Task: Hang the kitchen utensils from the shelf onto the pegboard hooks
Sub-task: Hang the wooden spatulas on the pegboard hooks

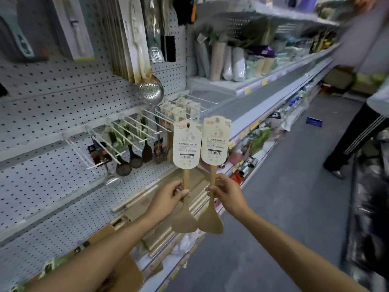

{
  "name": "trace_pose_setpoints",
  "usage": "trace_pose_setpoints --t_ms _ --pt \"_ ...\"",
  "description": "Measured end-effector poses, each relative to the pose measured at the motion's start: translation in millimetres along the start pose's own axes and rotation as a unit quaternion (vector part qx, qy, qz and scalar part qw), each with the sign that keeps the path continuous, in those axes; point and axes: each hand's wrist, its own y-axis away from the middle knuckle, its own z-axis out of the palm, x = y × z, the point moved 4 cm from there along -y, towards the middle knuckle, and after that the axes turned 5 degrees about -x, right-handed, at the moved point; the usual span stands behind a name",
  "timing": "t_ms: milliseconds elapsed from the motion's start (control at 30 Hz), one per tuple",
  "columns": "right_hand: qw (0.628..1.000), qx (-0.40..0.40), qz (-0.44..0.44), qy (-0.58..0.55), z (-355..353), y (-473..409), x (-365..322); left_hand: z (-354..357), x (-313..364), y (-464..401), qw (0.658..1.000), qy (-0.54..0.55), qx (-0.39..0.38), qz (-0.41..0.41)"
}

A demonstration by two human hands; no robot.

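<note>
Wooden spatulas (196,186) upright, blades down.

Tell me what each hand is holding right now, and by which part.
Each holds one wooden spatula with a cream card label: left hand pinches the left spatula mid-handle, right hand the right spatula likewise, blades down.

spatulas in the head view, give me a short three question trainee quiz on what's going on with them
1. True or false: each hand holds one wooden spatula by its handle.
2. Which way do the card labels point? A up, B down, C sideways
3. Fill in: the dark ladles hang from white ____ on the pegboard.

Key:
1. True: left hand holds the left spatula, right hand the right spatula.
2. A: the card labels are up, blades down.
3. hooks; dark ladles, pegboard.
</note>
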Motion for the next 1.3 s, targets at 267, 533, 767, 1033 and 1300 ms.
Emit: trace_pose_setpoints --t_ms 267,533,767,1033,1300 --pt "1.000 0.019 0.009 0.015 -58.6 -75.4 13.9 3.5 -5.1 -111.8 0.999 -0.017 -0.033 0.025" --pt "0.998 -0.016 0.050 0.022 -95.9 -148.5 54.0 20.4 -21.8 -171.6 0.999 -0.029 -0.044 0.006" --pt "0.993 -0.098 0.063 0.022 -122.8 -239.1 104.9 39.6 -43.0 -227.2 0.997 -0.058 -0.025 -0.033" --pt "0.973 -0.211 0.042 0.079 -150.5 -337.3 146.4 81.7 -47.1 -290.3 0.990 -0.081 0.058 -0.101" --pt "0.959 -0.273 0.061 0.047 -166.0 -393.0 171.9 111.9 -35.0 -321.1 0.980 -0.069 0.111 -0.153"
